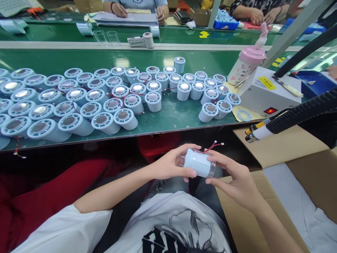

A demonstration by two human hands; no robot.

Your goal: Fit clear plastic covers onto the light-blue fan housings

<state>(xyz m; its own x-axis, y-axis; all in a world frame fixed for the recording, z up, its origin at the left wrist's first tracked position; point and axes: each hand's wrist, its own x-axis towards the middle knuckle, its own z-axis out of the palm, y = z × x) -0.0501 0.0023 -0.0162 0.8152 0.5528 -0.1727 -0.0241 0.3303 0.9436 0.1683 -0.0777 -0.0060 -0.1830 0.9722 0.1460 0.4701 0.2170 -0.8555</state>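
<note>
Over my lap I hold a light-blue cylindrical housing (198, 163) lying on its side, with a clear plastic sleeve or cap (212, 169) at its right end. My left hand (177, 163) wraps the housing's left end, thumb along its near side. The right hand (231, 175) grips the clear end between thumb and fingers. Thin red and dark wires (210, 147) with small white plugs stick out above the housing. On the green bench in front, many similar blue housings (125, 118) stand upright with round silvery centres facing up, some with red wires.
A grey box with a lit red switch (270, 111), a pink-lidded bottle (246, 65) and a black flexible hose (302, 110) are at the right. Below them sits an open cardboard box (284, 154). Across the bench are two people's hands (119, 10), clear cups (112, 38) and blue trays (226, 24).
</note>
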